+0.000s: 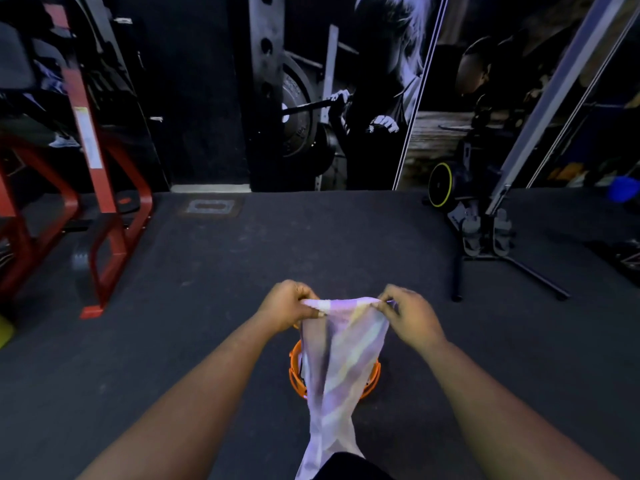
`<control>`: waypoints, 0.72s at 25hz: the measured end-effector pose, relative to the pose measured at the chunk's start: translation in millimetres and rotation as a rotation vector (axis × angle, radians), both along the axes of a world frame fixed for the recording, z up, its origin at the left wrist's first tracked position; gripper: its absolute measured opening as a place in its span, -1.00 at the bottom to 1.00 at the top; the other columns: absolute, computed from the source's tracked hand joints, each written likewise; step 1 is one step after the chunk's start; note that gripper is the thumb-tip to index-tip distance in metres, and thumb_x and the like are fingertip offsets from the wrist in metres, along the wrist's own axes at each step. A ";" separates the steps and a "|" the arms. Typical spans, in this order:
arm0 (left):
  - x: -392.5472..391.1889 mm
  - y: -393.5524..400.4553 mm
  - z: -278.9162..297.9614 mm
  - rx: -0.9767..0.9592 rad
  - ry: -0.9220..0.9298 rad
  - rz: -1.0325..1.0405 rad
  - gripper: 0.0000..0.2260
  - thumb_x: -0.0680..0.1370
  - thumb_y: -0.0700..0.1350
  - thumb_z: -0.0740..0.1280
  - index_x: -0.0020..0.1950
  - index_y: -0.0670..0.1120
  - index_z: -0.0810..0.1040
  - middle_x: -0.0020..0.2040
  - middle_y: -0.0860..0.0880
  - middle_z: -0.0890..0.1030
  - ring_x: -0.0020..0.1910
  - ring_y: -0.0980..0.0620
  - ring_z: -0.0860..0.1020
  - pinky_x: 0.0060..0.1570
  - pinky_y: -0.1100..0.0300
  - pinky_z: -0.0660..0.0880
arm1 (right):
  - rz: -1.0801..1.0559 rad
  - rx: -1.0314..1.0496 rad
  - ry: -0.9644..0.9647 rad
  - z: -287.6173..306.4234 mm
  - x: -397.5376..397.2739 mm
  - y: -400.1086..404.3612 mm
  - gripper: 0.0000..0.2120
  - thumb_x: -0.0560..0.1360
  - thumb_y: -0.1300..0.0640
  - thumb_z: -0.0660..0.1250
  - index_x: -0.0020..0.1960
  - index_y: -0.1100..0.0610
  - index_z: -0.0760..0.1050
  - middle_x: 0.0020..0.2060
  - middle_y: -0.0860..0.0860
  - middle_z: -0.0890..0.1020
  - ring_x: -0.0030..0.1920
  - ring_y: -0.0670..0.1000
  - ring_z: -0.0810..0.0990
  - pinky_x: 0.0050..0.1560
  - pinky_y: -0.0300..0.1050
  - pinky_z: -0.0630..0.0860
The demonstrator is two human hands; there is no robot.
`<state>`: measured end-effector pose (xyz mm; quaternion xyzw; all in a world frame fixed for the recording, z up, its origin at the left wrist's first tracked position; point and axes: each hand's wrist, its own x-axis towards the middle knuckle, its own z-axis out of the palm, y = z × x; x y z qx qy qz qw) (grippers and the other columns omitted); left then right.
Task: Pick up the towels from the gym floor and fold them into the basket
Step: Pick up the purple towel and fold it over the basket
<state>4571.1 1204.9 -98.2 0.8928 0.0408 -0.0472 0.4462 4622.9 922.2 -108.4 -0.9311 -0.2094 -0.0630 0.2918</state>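
Towel (341,355): one, pale with lilac and yellowish stripes, held up in the air in front of you, not on the floor (207,306). Left hand (285,308): fingers curled, pinching the towel's top left corner. Right hand (408,315): fingers curled, pinching the top right corner. The top edge runs level between your two hands, which are close together, so the cloth is bunched rather than spread flat. Long axis: vertical, hanging from your hands straight down toward your body; the lower end passes out of sight behind a dark shape at the bottom edge of view. Basket (372,379): orange, standing on the floor directly below and behind the hanging towel, its rim showing on both sides of the cloth; what it holds cannot be told, since the towel covers its opening. Relation that matters: the towel hangs plumb over the basket, both hands equally near it and level, neither favoured. Judgement: the fold is not yet made; you would likely need to draw the hands apart to flatten the cloth, then bring the top edge down to halve its length before lowering it in. No other towels show on the floor.
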 end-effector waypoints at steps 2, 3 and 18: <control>6.3 7.9 -3.6 0.212 0.020 -0.083 -0.74 0.41 0.05 0.58 -0.31 0.00 0.55 -0.33 0.03 0.60 -0.33 0.05 0.54 -0.29 0.12 0.44 | -0.090 0.008 -0.021 5.0 -0.3 -7.3 -0.81 0.60 0.02 0.37 -0.13 0.04 0.44 -0.25 -0.10 0.57 -0.21 0.01 0.53 -0.23 0.00 0.48; 9.2 7.7 -4.4 0.240 0.015 -0.081 -0.68 0.42 0.12 0.52 -0.33 -0.03 0.48 -0.35 0.01 0.54 -0.35 0.04 0.47 -0.30 0.11 0.38 | -0.131 0.031 -0.012 8.0 0.6 -10.7 -0.81 0.62 0.02 0.33 -0.12 0.03 0.41 -0.26 -0.09 0.58 -0.22 0.04 0.54 -0.24 -0.02 0.46; 21.2 -21.7 11.3 -0.717 -0.196 0.398 -0.69 0.69 0.03 0.29 -0.02 -0.20 0.62 -0.12 -0.20 0.66 -0.13 -0.12 0.60 -0.07 -0.06 0.53 | -0.397 0.624 0.183 29.3 48.3 -58.4 -0.81 0.65 0.07 0.29 -0.10 0.13 0.44 -0.27 -0.01 0.54 -0.23 0.01 0.49 -0.21 -0.05 0.40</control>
